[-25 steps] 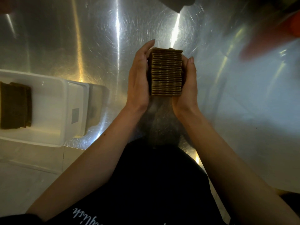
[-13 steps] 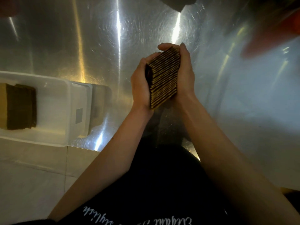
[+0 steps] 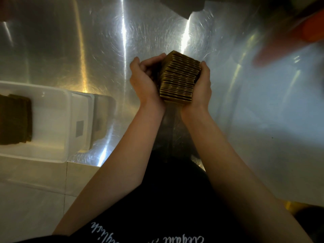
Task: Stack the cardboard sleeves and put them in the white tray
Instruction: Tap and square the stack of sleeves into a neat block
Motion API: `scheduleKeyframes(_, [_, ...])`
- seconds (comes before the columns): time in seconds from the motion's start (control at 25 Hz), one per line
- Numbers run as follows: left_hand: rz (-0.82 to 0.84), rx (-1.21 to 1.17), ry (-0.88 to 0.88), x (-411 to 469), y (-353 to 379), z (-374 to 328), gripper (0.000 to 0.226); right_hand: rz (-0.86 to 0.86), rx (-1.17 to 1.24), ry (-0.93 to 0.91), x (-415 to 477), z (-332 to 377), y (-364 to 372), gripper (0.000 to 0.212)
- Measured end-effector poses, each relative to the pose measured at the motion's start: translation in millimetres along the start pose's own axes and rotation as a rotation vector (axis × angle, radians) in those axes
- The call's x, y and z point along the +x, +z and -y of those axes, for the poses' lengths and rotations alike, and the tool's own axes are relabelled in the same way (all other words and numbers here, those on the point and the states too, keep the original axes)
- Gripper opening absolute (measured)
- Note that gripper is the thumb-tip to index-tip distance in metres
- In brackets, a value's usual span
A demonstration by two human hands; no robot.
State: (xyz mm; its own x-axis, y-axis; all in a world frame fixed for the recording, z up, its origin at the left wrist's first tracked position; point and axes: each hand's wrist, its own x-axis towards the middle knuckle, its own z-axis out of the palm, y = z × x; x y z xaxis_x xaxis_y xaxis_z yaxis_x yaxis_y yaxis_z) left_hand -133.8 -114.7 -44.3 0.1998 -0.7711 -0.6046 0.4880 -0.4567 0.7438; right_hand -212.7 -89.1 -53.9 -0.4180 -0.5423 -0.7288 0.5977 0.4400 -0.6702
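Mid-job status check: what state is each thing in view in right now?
sleeve stack, gripped between both hands, tilted, outside the tray.
left hand, fingers curled round the stack's left side.
right hand, cupped round the stack's right side.
white tray, sitting on the steel table, left of the hands.
sleeves in tray, dark pile lying at its left end.

Upside-down white script on the black shirt: 1 word looks like "Elegant" (the rest unreadable). The grey label on the white tray is illegible.
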Motion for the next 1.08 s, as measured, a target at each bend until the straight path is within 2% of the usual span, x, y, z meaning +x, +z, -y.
scheduleKeyframes(0.12, [-0.005, -0.051, 0.061, 6, 2, 5, 0.061, -0.029, 0.043, 0.010, 8, 5, 0, 0.045])
scheduleKeyframes(0.36, [0.007, 0.003, 0.295, 11, 4, 26, 0.038, -0.102, 0.093, 0.046, 18, 5, 2, 0.040])
scheduleKeyframes(0.48, [0.129, 0.123, 0.538, 15, -3, 36, 0.031, -0.114, 0.073, 0.060, 21, 5, 2, 0.038])
scheduleKeyframes(0.6, [0.304, 0.296, 0.757, 17, -7, 45, 0.049, -0.122, 0.126, 0.121, 24, 4, -1, 0.034])
scheduleKeyframes(0.68, [0.439, 0.438, 0.833, 18, -8, 49, 0.063, -0.102, 0.189, 0.162, 25, 4, -6, 0.038])
scheduleKeyframes(0.88, [0.770, 0.884, 0.867, 32, -23, 23, 0.100, -0.017, 0.245, 0.128, 26, 2, -8, 0.045])
scheduleKeyframes(0.96, [0.857, 1.081, 0.797, 35, -32, 2, 0.110, 0.003, 0.208, 0.068, 20, 3, -5, 0.044])
scheduleKeyframes(1.08, [0.932, 1.166, 0.650, 34, -42, -20, 0.111, 0.080, 0.033, -0.058, 9, 1, -6, 0.041])
